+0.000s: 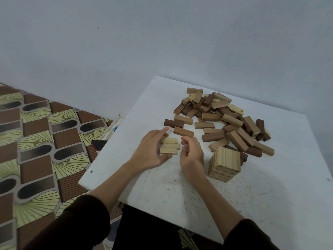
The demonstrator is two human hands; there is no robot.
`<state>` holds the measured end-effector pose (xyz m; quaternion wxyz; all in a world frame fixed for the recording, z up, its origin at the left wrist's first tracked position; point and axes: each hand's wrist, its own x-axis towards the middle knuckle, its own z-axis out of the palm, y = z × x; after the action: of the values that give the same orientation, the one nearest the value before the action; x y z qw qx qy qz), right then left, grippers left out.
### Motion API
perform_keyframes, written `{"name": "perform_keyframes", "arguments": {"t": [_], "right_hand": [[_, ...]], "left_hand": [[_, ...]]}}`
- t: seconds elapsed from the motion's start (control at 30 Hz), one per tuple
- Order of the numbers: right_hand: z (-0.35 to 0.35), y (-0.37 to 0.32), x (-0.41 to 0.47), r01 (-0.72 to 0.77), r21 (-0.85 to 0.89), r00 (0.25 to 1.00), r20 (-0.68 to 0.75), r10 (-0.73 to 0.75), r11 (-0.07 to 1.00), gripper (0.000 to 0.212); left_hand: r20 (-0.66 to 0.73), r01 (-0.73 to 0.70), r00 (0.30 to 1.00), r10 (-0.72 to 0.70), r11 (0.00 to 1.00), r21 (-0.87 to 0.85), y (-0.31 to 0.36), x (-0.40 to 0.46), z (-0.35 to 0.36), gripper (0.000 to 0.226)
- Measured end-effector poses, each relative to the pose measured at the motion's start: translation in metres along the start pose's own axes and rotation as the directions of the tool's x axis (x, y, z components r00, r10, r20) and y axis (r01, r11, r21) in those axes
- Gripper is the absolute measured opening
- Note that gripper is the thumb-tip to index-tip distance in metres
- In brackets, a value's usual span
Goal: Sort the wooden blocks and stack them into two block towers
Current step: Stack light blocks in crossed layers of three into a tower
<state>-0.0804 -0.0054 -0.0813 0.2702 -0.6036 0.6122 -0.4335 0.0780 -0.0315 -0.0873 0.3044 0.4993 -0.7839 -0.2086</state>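
Three pale wooden blocks (pixel 170 145) lie side by side in a row on the white table (pixel 252 204). My left hand (pixel 153 150) cups their left ends, with the index finger stretched above them and the thumb below. My right hand (pixel 191 152) hovers just right of the row with its fingers loosely curled and nothing in them. A short tower of pale blocks (pixel 225 164) stands to the right of my right hand. Behind it sprawls a mixed pile of light and dark blocks (pixel 228 120). A few loose brown blocks (pixel 183 131) lie just beyond my hands.
A grey wall rises behind the table. A patterned floor (pixel 36 141) lies to the left. A dark phone (pixel 98 144) lies off the table's left edge. The table's near right part is bare.
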Motion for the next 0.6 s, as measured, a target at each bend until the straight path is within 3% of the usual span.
{"name": "perform_keyframes", "arguments": {"t": [0.6], "right_hand": [[0.0003, 0.0029, 0.0023, -0.074, -0.005, 0.997, 0.037, 0.075, 0.997, 0.038]], "left_hand": [[-0.012, 0.036, 0.999, -0.036, 0.998, -0.050, -0.0015, 0.0004, 0.0034, 0.086]]}}
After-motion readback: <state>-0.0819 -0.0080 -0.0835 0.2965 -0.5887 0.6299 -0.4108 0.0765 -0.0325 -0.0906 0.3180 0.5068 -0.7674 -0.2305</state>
